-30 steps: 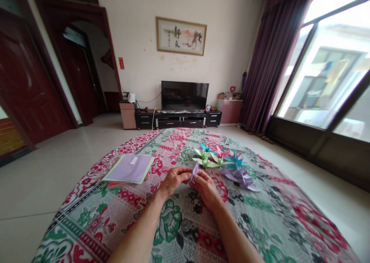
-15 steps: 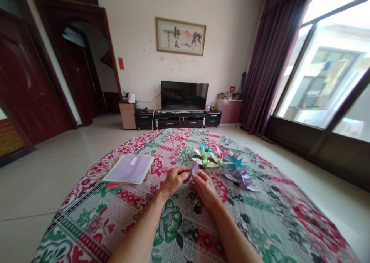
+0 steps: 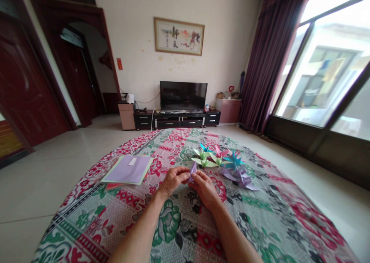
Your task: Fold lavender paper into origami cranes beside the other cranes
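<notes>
Between my two hands, just above the table's middle, is a small folded piece of purple origami paper (image 3: pixel 193 170), standing upright with its point up. My left hand (image 3: pixel 174 180) pinches its left side between thumb and fingers. On the right side, my right hand (image 3: pixel 204 186) grips the same paper with its fingertips; its lower part is partly hidden by the fingers. To the right lie several finished paper cranes: green ones (image 3: pixel 204 159), blue ones (image 3: pixel 235 161), a pink one (image 3: pixel 221 153) and purple ones (image 3: pixel 244 179).
A stack of square coloured paper (image 3: pixel 124 172), purple on top with a small white piece (image 3: pixel 132 161) on it, lies at the left. A flowered tablecloth (image 3: pixel 121 224) covers the round table. Beyond stand a television (image 3: pixel 183 96) and a low black cabinet (image 3: pixel 170 123).
Both hands keep their grip on the purple paper, which has tilted slightly. The whole view has shifted a little; the cranes and the paper stack lie as before.
</notes>
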Demonstrator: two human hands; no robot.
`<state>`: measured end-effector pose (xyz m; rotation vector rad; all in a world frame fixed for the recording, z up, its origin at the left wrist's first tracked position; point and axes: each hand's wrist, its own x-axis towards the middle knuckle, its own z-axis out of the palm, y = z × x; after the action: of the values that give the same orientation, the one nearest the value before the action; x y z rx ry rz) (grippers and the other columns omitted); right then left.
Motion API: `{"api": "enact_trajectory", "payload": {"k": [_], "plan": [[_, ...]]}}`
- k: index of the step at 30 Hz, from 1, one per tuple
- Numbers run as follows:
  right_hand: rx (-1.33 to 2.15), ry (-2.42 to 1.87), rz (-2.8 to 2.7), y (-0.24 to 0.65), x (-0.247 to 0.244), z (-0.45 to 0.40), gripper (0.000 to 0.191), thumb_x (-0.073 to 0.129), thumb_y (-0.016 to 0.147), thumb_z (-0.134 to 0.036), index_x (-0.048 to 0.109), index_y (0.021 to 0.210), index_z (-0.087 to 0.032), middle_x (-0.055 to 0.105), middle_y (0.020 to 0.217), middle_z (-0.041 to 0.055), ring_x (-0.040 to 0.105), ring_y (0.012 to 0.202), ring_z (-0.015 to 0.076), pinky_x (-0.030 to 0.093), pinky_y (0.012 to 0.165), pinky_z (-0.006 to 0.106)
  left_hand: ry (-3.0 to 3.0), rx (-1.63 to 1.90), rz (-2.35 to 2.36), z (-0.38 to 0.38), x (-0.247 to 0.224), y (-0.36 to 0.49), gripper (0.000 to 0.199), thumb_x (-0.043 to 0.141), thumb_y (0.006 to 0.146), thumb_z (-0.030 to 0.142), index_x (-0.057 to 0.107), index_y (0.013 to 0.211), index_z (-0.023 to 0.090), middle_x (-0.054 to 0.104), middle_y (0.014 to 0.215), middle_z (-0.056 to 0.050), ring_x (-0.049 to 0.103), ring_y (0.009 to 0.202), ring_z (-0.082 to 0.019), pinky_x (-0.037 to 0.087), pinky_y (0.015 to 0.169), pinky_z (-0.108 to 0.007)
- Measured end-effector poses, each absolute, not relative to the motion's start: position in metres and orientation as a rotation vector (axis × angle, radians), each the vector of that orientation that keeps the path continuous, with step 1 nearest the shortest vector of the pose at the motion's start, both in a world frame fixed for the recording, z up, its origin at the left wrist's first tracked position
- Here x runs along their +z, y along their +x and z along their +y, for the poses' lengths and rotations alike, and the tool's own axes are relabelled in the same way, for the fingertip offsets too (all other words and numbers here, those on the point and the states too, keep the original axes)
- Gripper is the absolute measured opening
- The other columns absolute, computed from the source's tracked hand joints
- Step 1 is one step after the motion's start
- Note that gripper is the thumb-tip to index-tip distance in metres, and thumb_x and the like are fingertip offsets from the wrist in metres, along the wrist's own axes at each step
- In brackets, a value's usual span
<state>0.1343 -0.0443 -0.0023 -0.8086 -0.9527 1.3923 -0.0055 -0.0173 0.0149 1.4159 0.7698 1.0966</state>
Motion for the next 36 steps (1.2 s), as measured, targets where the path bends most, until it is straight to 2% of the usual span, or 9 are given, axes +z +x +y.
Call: {"api": "enact_trajectory", "payload": {"k": [6, 11, 13, 17, 22, 26, 36], "plan": [[1.389, -0.818, -0.966, 0.135, -0.004, -0.043, 0.030, 0.070, 0.066, -0.042, 0.064, 0.083, -0.018, 0.063, 0.076, 0.0021, 0.059, 0.068, 0.0143, 0.047, 0.064, 0.026, 1.366, 1.054, 0.752, -0.016, 0.012, -0.007, 0.027, 0.061, 0.068, 0.031, 0.070, 0.086, 0.012, 0.059, 0.061, -0.001, 0.047, 0.054, -0.009, 0.037, 0.055, -0.022], [1.371, -0.821, -0.976, 0.134, -0.008, -0.042, 0.030, 0.069, 0.068, -0.041, 0.065, 0.086, -0.018, 0.064, 0.079, 0.0022, 0.058, 0.069, 0.0132, 0.046, 0.064, 0.024, 1.453, 1.135, 0.827, -0.016, 0.012, -0.001, 0.020, 0.055, 0.071, 0.027, 0.066, 0.079, 0.012, 0.053, 0.055, 0.002, 0.043, 0.050, -0.008, 0.034, 0.050, -0.020], [1.346, -0.832, -0.985, 0.133, -0.011, -0.041, 0.028, 0.068, 0.069, -0.040, 0.065, 0.088, -0.019, 0.064, 0.081, 0.0016, 0.056, 0.069, 0.0121, 0.045, 0.063, 0.023, 1.478, 1.177, 0.837, -0.016, 0.012, 0.001, 0.020, 0.055, 0.070, 0.024, 0.063, 0.085, 0.014, 0.053, 0.057, 0.003, 0.044, 0.050, -0.008, 0.034, 0.050, -0.020], [1.302, -0.865, -0.994, 0.131, -0.013, -0.039, 0.027, 0.068, 0.068, -0.039, 0.066, 0.086, -0.018, 0.063, 0.078, 0.0011, 0.054, 0.065, 0.0116, 0.045, 0.062, 0.023, 1.558, 1.216, 0.835, -0.014, 0.010, 0.002, 0.033, 0.053, 0.069, 0.018, 0.058, 0.101, 0.016, 0.055, 0.060, 0.004, 0.049, 0.053, -0.010, 0.039, 0.053, -0.020], [1.257, -0.914, -1.021, 0.128, -0.012, -0.039, 0.028, 0.068, 0.066, -0.040, 0.065, 0.082, -0.017, 0.063, 0.076, 0.0009, 0.053, 0.062, 0.0115, 0.045, 0.060, 0.023, 1.678, 1.164, 0.884, -0.015, 0.011, -0.001, 0.033, 0.051, 0.068, 0.016, 0.058, 0.100, 0.014, 0.062, 0.070, -0.001, 0.054, 0.061, -0.012, 0.042, 0.058, -0.022], [1.203, -0.981, -1.043, 0.126, -0.012, -0.039, 0.031, 0.069, 0.063, -0.041, 0.066, 0.081, -0.017, 0.064, 0.074, 0.0006, 0.054, 0.059, 0.0119, 0.045, 0.058, 0.024, 1.751, 1.165, 0.941, -0.016, 0.013, -0.002, 0.033, 0.049, 0.067, 0.014, 0.059, 0.099, 0.015, 0.060, 0.067, 0.001, 0.053, 0.060, -0.012, 0.042, 0.057, -0.021], [1.190, -1.011, -1.087, 0.126, -0.008, -0.043, 0.033, 0.065, 0.067, -0.044, 0.068, 0.088, -0.018, 0.067, 0.082, 0.0031, 0.060, 0.072, 0.0176, 0.048, 0.064, 0.027, 1.830, 1.198, 1.064, -0.014, 0.008, -0.001, 0.034, 0.052, 0.068, 0.018, 0.060, 0.100, 0.016, 0.054, 0.060, 0.003, 0.048, 0.055, -0.010, 0.039, 0.054, -0.020]]}}
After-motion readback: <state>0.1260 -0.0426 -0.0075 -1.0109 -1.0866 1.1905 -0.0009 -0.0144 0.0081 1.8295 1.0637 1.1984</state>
